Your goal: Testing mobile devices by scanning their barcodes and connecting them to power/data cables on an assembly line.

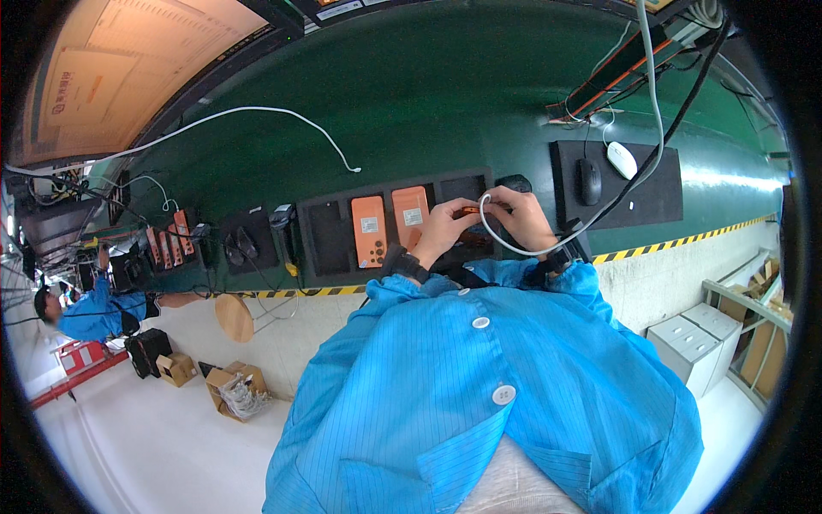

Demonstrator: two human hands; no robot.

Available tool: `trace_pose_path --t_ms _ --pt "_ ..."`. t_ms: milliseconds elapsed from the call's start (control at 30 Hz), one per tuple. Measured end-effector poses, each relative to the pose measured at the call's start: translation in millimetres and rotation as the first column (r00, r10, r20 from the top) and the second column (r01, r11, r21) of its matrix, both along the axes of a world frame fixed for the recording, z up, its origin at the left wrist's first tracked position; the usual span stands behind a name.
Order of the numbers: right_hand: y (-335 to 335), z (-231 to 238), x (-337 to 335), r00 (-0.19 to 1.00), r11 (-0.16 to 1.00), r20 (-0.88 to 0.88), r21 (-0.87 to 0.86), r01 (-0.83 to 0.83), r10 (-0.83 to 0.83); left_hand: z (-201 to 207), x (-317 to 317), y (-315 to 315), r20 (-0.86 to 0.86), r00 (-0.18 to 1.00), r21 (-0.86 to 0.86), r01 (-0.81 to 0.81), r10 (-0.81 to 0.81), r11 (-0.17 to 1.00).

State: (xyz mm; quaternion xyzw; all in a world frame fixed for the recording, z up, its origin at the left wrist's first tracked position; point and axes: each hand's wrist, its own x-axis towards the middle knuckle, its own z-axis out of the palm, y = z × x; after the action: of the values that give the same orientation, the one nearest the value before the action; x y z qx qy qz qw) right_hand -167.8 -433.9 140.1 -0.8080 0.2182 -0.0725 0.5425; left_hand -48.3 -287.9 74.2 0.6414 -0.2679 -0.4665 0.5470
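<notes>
Both hands meet over the right end of the black foam tray (330, 236), just right of its two orange phone-like devices (369, 230). Left hand (441, 230) pinches a small orange device (467, 211), steadying it for plugging. Right hand (521, 216) grips the white cable (505, 244) at its plug end, fingers closed, pressed against the device. Black mouse (587, 181) and white mouse (622, 159) sit on a mat further right of tray.

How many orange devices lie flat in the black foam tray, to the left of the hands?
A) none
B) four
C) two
C: two orange devices lie side by side in the tray, just left of the left hand.
</notes>
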Motion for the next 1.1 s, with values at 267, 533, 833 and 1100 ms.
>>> trace_pose_path --t_ms 267,533,833,1100 --pt "6.0 -59.9 -7.8 0.981 0.988 0.133 -0.035 0.151 -0.145 -23.9 7.8 -19.5 0.005 0.986 -0.148 -0.165 0.167 0.975" --pt "43.4 -54.4 -2.2 0.966 0.989 -0.220 -0.085 0.118 -0.134 -37.1 89.0 4.1 0.548 0.755 -0.122 -0.355 0.361 0.927" --pt "128.7 -125.0 212.5 1.000 0.962 -0.021 -0.274 -0.016 0.010 -45.8 185.9 249.0 0.936 0.166 0.031 -0.916 0.309 0.399" --pt "124.8 -116.1 227.1 0.954 0.957 -0.291 -0.251 -0.148 0.071 -81.9 222.1 287.5 0.402 0.791 0.456 -0.609 0.460 0.649"
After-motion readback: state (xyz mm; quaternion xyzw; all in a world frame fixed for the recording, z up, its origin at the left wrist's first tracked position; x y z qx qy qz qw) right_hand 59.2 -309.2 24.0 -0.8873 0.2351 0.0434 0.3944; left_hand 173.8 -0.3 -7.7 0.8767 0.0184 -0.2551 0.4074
